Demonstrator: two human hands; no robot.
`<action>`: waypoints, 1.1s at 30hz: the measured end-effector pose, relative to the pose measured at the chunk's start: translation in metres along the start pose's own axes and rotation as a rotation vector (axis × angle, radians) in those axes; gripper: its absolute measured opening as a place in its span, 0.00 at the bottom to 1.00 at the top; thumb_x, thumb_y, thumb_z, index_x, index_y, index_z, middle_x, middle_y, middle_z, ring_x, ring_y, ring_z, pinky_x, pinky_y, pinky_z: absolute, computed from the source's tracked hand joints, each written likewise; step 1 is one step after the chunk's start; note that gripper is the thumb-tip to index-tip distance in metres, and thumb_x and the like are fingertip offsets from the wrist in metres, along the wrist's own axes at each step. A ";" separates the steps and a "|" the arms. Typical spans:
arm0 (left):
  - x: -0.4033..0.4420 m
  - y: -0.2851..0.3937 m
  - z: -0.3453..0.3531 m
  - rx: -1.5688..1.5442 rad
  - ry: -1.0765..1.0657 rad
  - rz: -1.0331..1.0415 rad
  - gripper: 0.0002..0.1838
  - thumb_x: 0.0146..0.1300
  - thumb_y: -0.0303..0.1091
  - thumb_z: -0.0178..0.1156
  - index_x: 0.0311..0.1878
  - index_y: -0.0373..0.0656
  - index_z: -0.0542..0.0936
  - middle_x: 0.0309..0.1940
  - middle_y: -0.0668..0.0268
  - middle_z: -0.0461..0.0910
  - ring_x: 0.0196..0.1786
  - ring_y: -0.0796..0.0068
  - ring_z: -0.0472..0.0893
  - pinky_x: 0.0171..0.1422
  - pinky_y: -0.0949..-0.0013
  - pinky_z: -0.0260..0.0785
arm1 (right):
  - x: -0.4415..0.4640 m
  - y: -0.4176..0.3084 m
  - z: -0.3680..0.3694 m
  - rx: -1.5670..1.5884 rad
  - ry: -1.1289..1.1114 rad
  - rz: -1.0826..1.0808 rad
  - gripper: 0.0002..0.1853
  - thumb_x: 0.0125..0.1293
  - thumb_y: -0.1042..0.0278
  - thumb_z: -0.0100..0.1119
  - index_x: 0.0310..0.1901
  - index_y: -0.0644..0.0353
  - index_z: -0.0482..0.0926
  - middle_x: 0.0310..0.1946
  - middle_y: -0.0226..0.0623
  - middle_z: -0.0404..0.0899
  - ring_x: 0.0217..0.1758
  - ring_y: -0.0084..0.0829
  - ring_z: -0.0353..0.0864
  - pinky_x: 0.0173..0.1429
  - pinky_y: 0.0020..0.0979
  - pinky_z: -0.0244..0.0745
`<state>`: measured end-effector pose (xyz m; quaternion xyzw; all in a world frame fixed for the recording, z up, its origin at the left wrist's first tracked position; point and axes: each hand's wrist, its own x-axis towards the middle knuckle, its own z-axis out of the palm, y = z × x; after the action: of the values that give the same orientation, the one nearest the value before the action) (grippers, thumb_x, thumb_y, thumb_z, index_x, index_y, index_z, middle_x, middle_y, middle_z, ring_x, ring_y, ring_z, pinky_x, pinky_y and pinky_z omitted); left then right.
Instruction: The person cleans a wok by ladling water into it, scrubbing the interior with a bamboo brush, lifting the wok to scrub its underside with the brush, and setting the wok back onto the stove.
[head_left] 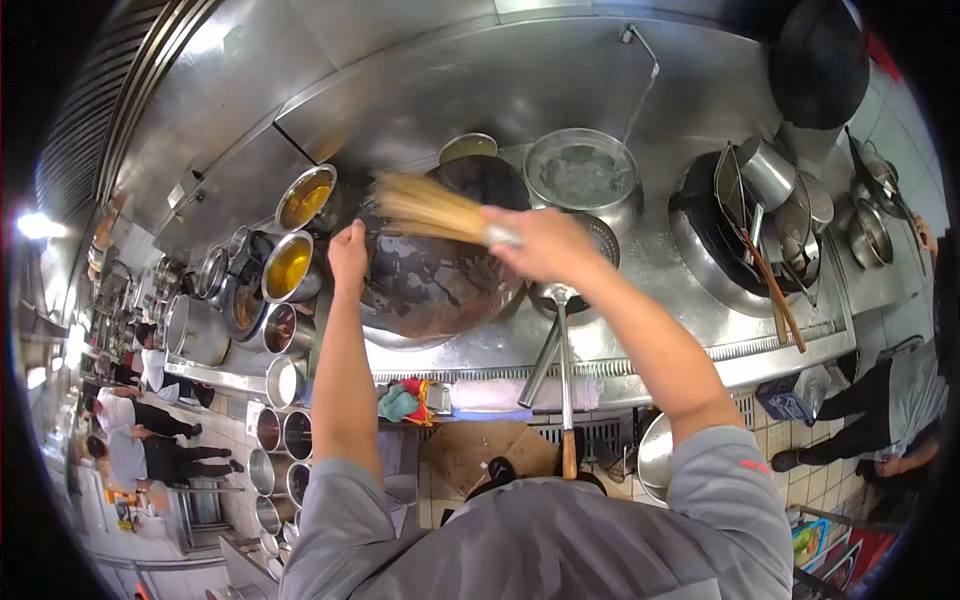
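Observation:
A large dark wok is tilted on the steel range, its surface wet and patchy. My left hand is closed at the wok's left edge, seemingly on its handle, which the fingers hide. My right hand grips a bamboo brush by its bound end, with the bristles over the upper part of the wok. The bristles look blurred. Just right of the wok lies a perforated ladle, partly behind my right forearm. Behind my right hand stands a round pot of water.
Bowls of yellow liquid and several steel pots stand at the left. At the right, a second wok holds strainers and ladles. A long wooden-ended handle sticks out over the front edge. Other people stand at far left and far right.

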<state>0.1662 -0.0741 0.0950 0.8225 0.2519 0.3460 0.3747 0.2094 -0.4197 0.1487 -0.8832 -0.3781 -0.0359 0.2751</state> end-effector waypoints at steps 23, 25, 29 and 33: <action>-0.035 -0.077 -0.053 -0.243 0.056 -0.212 0.23 0.71 0.42 0.51 0.17 0.47 0.66 0.15 0.78 0.60 0.20 0.86 0.58 0.25 0.73 0.48 | 0.050 0.198 0.037 0.260 0.004 0.541 0.29 0.58 0.50 0.61 0.62 0.45 0.74 0.49 0.47 0.81 0.51 0.44 0.82 0.54 0.41 0.76; -0.036 -0.095 -0.059 -0.243 0.079 -0.204 0.22 0.71 0.44 0.49 0.20 0.48 0.69 0.13 0.77 0.62 0.14 0.85 0.60 0.18 0.75 0.48 | 0.066 0.214 0.055 0.182 0.232 0.528 0.28 0.59 0.52 0.60 0.61 0.50 0.75 0.51 0.48 0.80 0.54 0.45 0.81 0.55 0.42 0.76; -0.051 -0.097 -0.064 -0.298 0.155 -0.260 0.23 0.72 0.45 0.51 0.18 0.52 0.64 0.13 0.80 0.59 0.14 0.87 0.56 0.18 0.75 0.43 | 0.092 0.234 0.084 -0.089 0.086 0.762 0.17 0.62 0.62 0.53 0.50 0.58 0.81 0.49 0.46 0.82 0.48 0.44 0.84 0.50 0.40 0.78; -0.059 -0.106 -0.071 -0.356 0.167 -0.325 0.22 0.72 0.44 0.50 0.19 0.53 0.64 0.12 0.80 0.59 0.13 0.87 0.56 0.17 0.76 0.44 | 0.109 0.248 0.092 0.390 -0.150 0.942 0.16 0.62 0.62 0.56 0.50 0.57 0.81 0.36 0.38 0.83 0.28 0.37 0.82 0.30 0.38 0.78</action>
<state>0.0585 -0.0200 0.0232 0.6609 0.3461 0.3866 0.5422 0.4444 -0.4409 -0.0136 -0.8901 0.0423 0.2268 0.3931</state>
